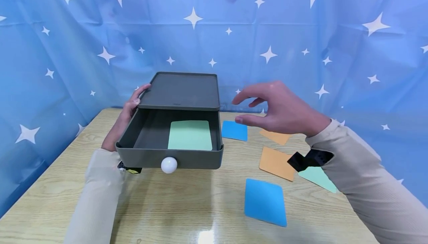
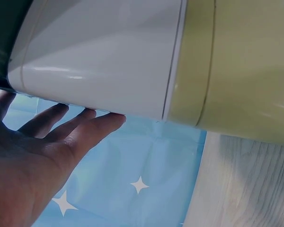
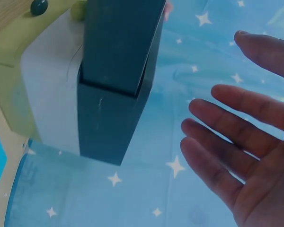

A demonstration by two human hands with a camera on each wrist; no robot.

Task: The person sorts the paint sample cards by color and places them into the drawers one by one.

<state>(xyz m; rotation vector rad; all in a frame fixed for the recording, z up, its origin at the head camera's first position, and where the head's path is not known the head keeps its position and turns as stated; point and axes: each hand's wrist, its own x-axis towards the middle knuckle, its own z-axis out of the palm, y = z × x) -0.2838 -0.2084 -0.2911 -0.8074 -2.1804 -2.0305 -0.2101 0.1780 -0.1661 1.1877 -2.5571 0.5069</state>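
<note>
A small drawer cabinet (image 1: pixel 185 89) has a dark grey top section. Its top drawer (image 1: pixel 142 156), with a round white knob (image 1: pixel 168 165), is pulled out. A pale green card (image 1: pixel 190 135) lies inside that drawer. On the cabinet's left side rests my left hand (image 1: pixel 125 112). The left wrist view shows its extended fingers (image 2: pixel 102 124) touching the side of the cabinet's white section (image 2: pixel 99 61). My right hand (image 1: pixel 275 108) hovers in the air right of the cabinet, holding nothing. Its fingers (image 3: pixel 234 124) are spread and relaxed in the right wrist view.
Right of the cabinet, a blue card (image 1: pixel 234 130), a nearer blue card (image 1: pixel 265 202), two orange cards (image 1: pixel 275 163) and a green card (image 1: pixel 319 177) lie on the wooden table (image 1: pixel 167 210). A blue star-patterned cloth (image 1: pixel 214 43) hangs behind. The cabinet's lowest section (image 3: pixel 9 90) is yellow-green.
</note>
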